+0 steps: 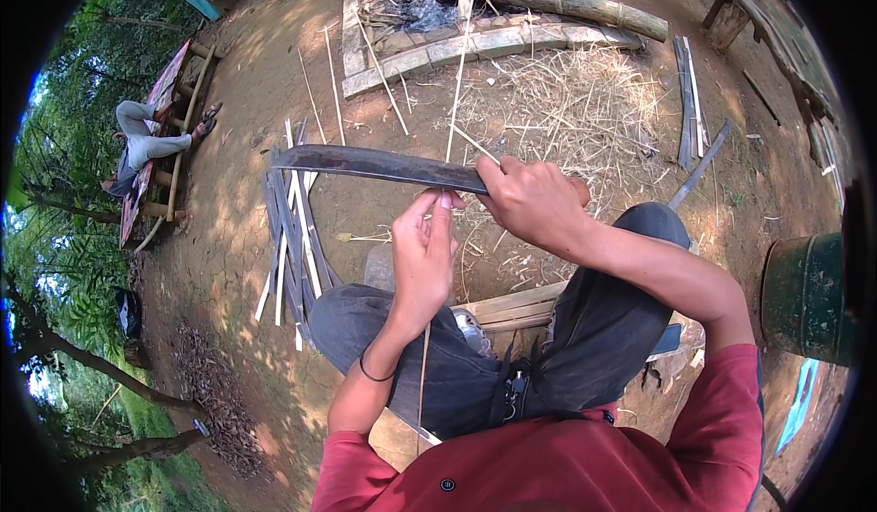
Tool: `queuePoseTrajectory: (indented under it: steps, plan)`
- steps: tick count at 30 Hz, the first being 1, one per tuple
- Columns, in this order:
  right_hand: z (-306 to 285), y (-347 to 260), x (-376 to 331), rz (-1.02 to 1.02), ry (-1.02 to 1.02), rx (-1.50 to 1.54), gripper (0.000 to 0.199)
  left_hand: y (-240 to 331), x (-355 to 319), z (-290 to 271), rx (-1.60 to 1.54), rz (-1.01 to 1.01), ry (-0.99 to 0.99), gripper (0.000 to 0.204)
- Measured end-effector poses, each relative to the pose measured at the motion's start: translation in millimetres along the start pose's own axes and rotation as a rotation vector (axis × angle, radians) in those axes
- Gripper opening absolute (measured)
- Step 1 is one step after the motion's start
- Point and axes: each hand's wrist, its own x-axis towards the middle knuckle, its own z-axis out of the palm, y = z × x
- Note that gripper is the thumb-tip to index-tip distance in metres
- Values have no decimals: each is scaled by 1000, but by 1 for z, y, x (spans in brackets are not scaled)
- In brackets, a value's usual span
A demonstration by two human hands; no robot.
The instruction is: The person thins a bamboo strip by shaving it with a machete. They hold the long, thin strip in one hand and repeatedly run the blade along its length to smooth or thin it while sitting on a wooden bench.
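Left hand: The left hand [426, 249] pinches a long, thin strip [461, 64] between thumb and fingertips, just below the blade.
Right hand: The right hand [539, 203] is wrapped around the handle of a large knife [375, 162], the handle's end showing past the fist.
Blade: It lies nearly level across the front of the body, its tip toward the left.
Strip: It runs from the fire pit down to the blade, passes behind it, and shows again below the left hand, over the trousers [457, 370].
Between the knees: Pale split lengths [516, 306] lie on the ground.
Left of the knees: A loose bundle of dark and pale strips [297, 238] rests on the soil.
Ahead: Curled shavings [585, 101] are heaped before the fire pit's stone border [493, 46]; a thick pole [585, 10] lies across that border.
Right side: More strips [687, 101] lie near the shavings, and a green drum [804, 297] stands nearer the body.
Far left: Another person [151, 142] reclines on a bamboo bench [192, 128] beside greenery.
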Motion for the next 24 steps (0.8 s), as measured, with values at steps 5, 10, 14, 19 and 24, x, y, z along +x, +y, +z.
queuePoseTrajectory:
  steps: [5,10,14,19,24]
  plan:
    - [2,7,4,-18,39,-57,16,-2,0,-4,64,29,-10,24]
    - [11,29,15,75,23,-73,24,4,3,-8,62,-13,-31,24]
    - [15,29,22,4,51,-99,13,-1,6,-15,101,12,-29,24]
    - [22,60,42,223,-79,-63,29,-8,-4,-27,79,-69,-79,25]
    - [-3,148,59,661,68,127,40,-30,-24,-39,-29,-237,-136,26]
